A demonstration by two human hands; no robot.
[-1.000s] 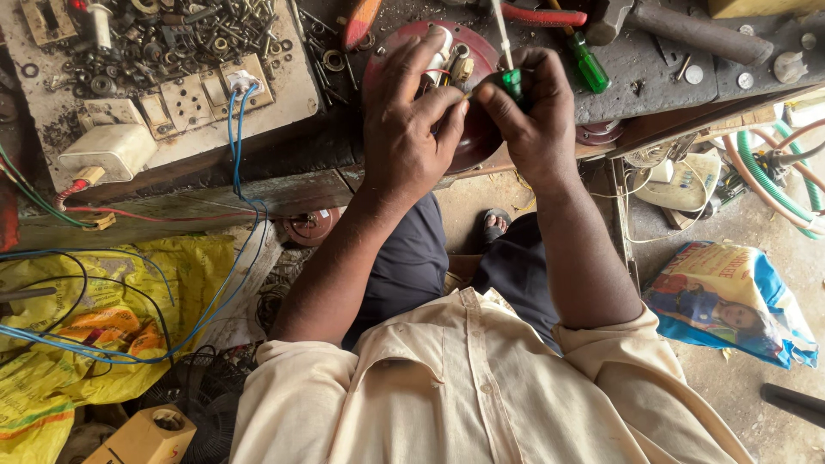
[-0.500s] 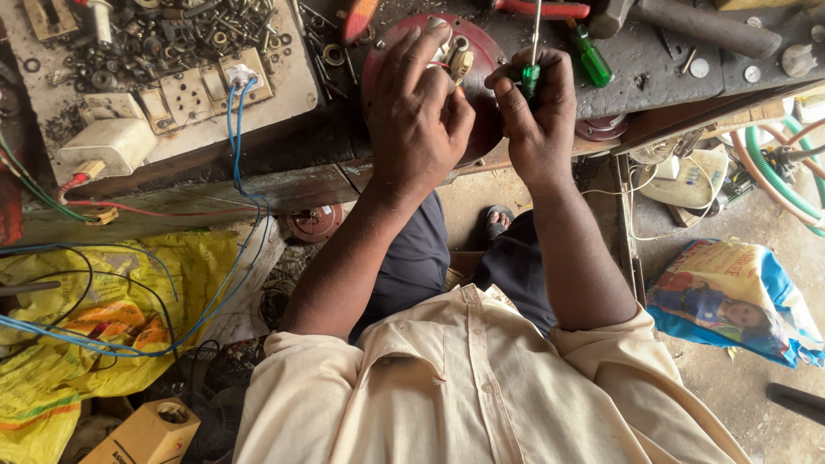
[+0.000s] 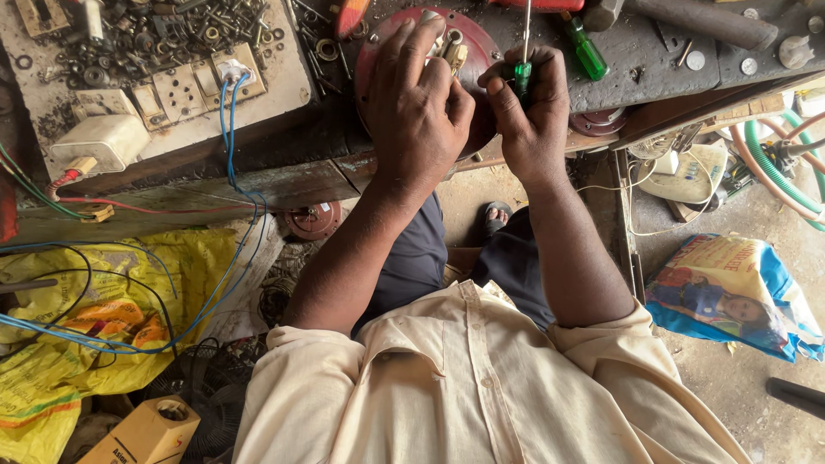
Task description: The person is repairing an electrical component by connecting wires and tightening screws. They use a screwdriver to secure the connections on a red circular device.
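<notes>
A round dark-red metal motor housing (image 3: 371,53) lies on the workbench in front of me. My left hand (image 3: 417,107) rests over it, fingers curled around small cream-coloured parts (image 3: 453,53) at its middle. My right hand (image 3: 531,110) grips a green-handled screwdriver (image 3: 522,74) upright, its thin shaft pointing away from me beside the housing's right edge. The housing's centre is mostly hidden under my hands.
A dirty switchboard (image 3: 185,86) with blue wires (image 3: 228,137), a heap of nuts and screws (image 3: 150,34), a second green screwdriver (image 3: 588,51) and a grey pipe (image 3: 700,19) lie on the bench. Yellow sacks (image 3: 77,344), a printed blue bag (image 3: 730,292) and green hose (image 3: 769,167) sit on the floor.
My right hand has turned the screwdriver from a slant to upright. The hand has shifted slightly. My left hand stays on the housing.
</notes>
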